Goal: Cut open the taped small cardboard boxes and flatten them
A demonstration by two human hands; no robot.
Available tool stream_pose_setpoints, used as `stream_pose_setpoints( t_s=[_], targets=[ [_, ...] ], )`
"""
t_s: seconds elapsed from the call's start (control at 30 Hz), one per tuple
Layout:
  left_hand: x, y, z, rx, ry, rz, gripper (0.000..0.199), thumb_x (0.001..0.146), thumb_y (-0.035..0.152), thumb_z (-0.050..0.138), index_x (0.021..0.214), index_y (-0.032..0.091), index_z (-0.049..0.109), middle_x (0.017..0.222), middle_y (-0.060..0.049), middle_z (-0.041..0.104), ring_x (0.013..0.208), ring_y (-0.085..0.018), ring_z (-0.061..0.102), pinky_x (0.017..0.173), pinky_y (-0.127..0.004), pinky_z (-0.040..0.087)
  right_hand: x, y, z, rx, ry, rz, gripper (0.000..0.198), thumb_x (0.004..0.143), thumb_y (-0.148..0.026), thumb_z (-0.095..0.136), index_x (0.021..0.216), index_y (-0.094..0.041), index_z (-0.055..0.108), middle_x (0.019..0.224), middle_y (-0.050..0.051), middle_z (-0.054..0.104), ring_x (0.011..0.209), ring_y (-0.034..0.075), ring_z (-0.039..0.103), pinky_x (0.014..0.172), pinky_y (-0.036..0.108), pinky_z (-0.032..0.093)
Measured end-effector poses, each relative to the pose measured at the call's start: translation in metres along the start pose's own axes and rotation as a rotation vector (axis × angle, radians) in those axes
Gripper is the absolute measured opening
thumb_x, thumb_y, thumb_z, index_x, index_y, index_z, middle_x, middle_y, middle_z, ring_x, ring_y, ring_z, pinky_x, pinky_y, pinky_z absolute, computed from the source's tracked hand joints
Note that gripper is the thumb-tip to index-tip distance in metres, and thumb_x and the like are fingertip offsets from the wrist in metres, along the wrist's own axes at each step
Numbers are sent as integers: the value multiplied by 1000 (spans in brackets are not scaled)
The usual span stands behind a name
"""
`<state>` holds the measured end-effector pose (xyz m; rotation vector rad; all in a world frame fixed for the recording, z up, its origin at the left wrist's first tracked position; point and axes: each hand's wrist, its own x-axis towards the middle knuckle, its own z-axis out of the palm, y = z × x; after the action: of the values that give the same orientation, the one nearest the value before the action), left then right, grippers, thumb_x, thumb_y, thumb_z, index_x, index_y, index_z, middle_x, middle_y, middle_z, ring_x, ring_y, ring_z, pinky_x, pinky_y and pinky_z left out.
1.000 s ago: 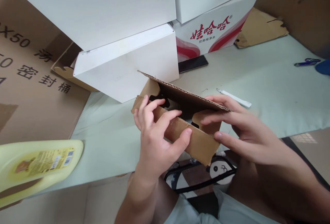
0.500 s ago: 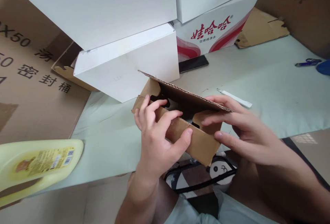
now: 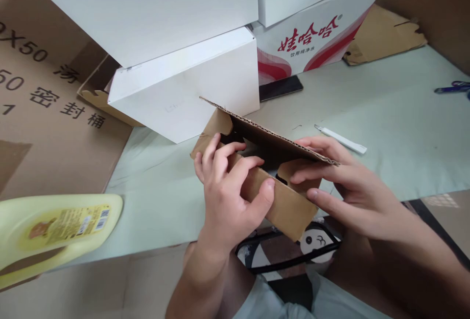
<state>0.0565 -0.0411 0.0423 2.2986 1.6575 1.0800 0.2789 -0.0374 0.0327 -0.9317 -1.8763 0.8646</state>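
A small brown cardboard box [image 3: 290, 206], part folded, is held between my two hands over the table's front edge. Its long corrugated flap stands up at the far side, and notched end flaps show inside. My left hand [image 3: 231, 186] grips the near wall, fingers curled over its top edge and thumb on the outer face. At the right end, my right hand [image 3: 341, 182] holds the box, with some fingers behind the upright flap and the thumb near the corner. Beyond the right hand, a white utility knife [image 3: 341, 138] lies on the table.
White boxes [image 3: 191, 84] are stacked at the back, beside a printed white-and-red carton [image 3: 312, 44]. A black phone [image 3: 281, 87] lies before them. At left are a yellow bottle [image 3: 62, 226] and a large brown carton [image 3: 55, 113]. Blue-handled scissors [image 3: 451, 87] lie far right on the table [image 3: 400, 128].
The view has shifted slightly, so the surroundings sit a little differently in the picture. Both hands keep nearly the same hold on the cardboard box.
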Motion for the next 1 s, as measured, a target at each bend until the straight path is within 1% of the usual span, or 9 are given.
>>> stream_pose_setpoints(
  t_s=[0.23, 0.3, 0.4, 0.5, 0.6, 0.7, 0.8, 0.9, 1.0],
  targets=[
    [0, -5, 2, -72, 44, 4, 13, 86, 31, 71, 98, 26, 70, 125, -8, 63, 145, -38, 47, 122, -63, 31, -2, 0, -3, 12, -2, 4, 17, 94, -24, 68, 107, -30, 77, 139, 6, 62, 135, 26, 60, 112, 37, 55],
    [0, -8, 4, -98, 72, 9, 14, 86, 32, 74, 97, 26, 68, 127, -8, 61, 143, -37, 48, 120, -62, 34, -3, -1, -3, 17, -1, -5, 15, 93, -24, 68, 106, -30, 74, 143, 6, 60, 138, 28, 58, 113, 38, 53],
    [-2, -12, 6, -130, 108, 9, 20, 85, 34, 77, 94, 26, 61, 131, -8, 59, 141, -35, 50, 118, -59, 36, -7, -2, -3, 57, -3, -29, 11, 91, -21, 69, 98, -28, 65, 151, 3, 58, 142, 29, 56, 114, 40, 51],
    [-2, -14, 7, -149, 111, -2, 30, 85, 37, 78, 93, 26, 53, 131, -8, 57, 138, -33, 51, 116, -56, 38, -10, -3, 0, 181, 51, -33, 20, 90, -16, 68, 97, -29, 55, 154, 0, 58, 144, 28, 55, 117, 43, 50],
    [-4, -15, 8, -187, 122, -21, 37, 83, 37, 79, 94, 26, 46, 126, -7, 53, 133, -30, 51, 115, -53, 39, -12, -2, 1, 291, 84, -12, 29, 92, -12, 65, 109, -32, 53, 150, -2, 63, 146, 24, 54, 122, 43, 47],
    [-5, -17, 10, -263, 154, -28, 47, 80, 35, 83, 100, 27, 41, 121, -6, 46, 132, -27, 49, 117, -51, 40, -10, 0, 0, 207, 12, -11, 36, 95, -16, 65, 125, -33, 57, 145, 0, 66, 151, 23, 49, 125, 39, 44],
    [-5, -18, 12, -287, 194, -14, 56, 77, 33, 87, 111, 28, 42, 130, -7, 40, 139, -27, 43, 121, -52, 37, -7, 4, -1, 45, -50, -75, 41, 95, -21, 67, 133, -31, 59, 144, 4, 66, 152, 24, 47, 125, 39, 44],
    [-4, -17, 12, -270, 194, -10, 60, 76, 31, 88, 119, 29, 46, 138, -8, 38, 145, -30, 38, 121, -53, 37, -4, 6, 1, -124, -64, -156, 38, 92, -23, 71, 129, -27, 62, 138, 8, 67, 150, 26, 49, 123, 39, 46],
    [-3, -17, 10, -263, 160, -28, 58, 77, 32, 87, 121, 29, 49, 140, -8, 39, 146, -31, 39, 121, -53, 37, -1, 6, 4, -241, -56, -200, 28, 91, -24, 70, 119, -25, 66, 134, 11, 68, 146, 29, 53, 125, 46, 44]
  ],
)
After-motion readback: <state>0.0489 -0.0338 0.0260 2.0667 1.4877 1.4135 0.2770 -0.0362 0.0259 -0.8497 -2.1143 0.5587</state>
